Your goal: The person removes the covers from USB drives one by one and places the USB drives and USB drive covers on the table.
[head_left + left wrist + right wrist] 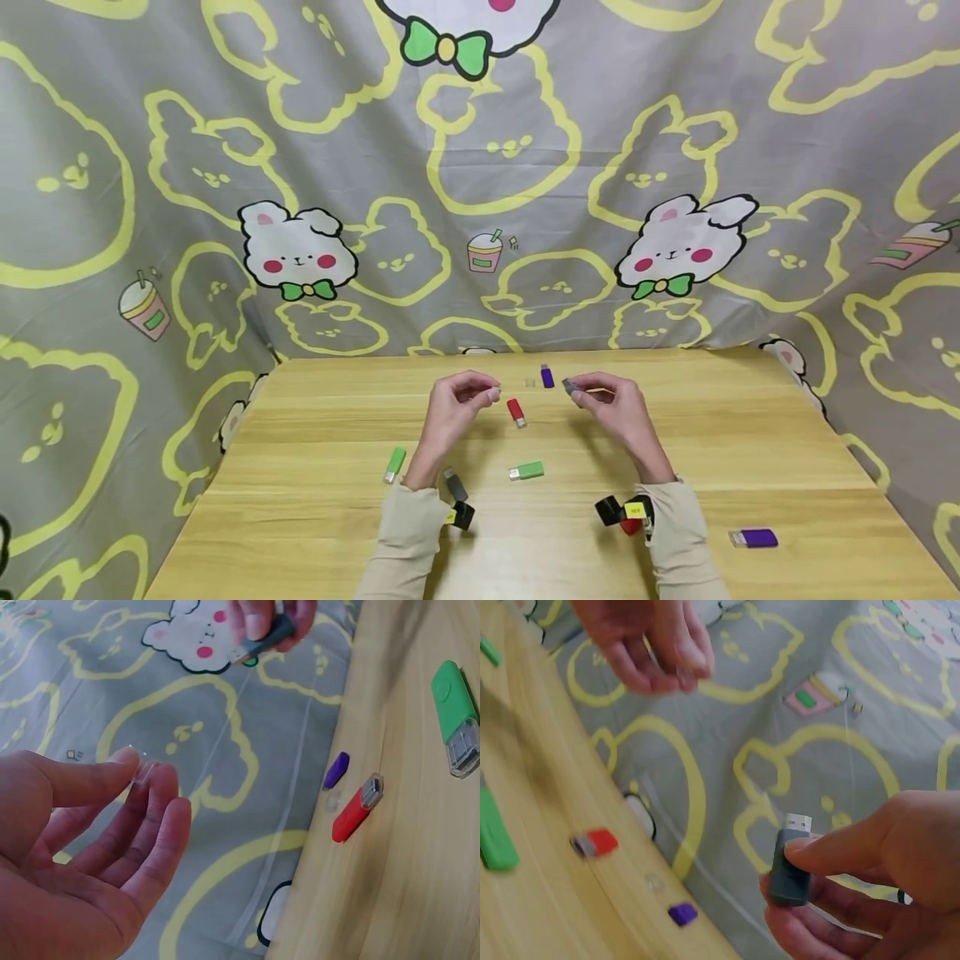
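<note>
My left hand point(459, 404) is raised over the far part of the table, pinching a small clear plastic cap point(141, 772) between thumb and fingertips. Opposite it, my right hand point(618, 403) holds a dark grey USB stick point(789, 866), thumb on its face and fingers behind. The metal plug of that stick is bare and points away from the palm. A gap separates cap and stick. Between and beyond the hands lie a red USB stick point(515, 412), a purple USB stick point(547, 377) and another clear cap point(530, 382).
Nearer on the wooden table point(315, 533) are a green USB stick point(529, 470), another green one point(395, 464) and a grey one point(454, 483) by the left wrist. A red stick point(631, 527) is partly hidden under the right wrist camera. Far right lies a purple stick point(757, 538). A patterned curtain point(405, 167) surrounds the table.
</note>
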A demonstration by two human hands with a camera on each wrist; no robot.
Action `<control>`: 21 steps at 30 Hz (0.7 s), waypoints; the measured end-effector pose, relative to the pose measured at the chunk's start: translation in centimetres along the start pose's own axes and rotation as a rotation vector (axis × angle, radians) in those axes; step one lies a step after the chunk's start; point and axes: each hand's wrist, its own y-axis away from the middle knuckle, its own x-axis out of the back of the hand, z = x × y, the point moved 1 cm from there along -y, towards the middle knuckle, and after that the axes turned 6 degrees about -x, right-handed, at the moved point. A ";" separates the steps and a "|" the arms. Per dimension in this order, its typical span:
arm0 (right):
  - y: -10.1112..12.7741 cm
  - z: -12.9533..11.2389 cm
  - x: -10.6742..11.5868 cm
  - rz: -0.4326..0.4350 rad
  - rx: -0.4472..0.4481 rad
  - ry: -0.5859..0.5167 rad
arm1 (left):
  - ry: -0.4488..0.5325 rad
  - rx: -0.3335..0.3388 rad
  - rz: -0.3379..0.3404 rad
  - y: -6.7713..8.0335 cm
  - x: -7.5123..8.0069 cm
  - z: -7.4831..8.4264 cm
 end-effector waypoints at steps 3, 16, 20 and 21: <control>-1.2 0.7 0.9 0.037 -0.023 0.026 | -0.008 0.015 -0.013 0.1 -0.1 0.8; -6.9 4.0 2.0 0.045 -0.177 0.110 | -0.013 0.018 -0.026 0.9 -0.1 3.2; -7.8 4.4 1.8 0.049 -0.223 0.153 | -0.018 0.026 -0.037 0.8 -0.2 3.1; -8.0 4.5 1.8 0.052 -0.228 0.171 | -0.022 0.025 -0.040 0.8 -0.2 3.1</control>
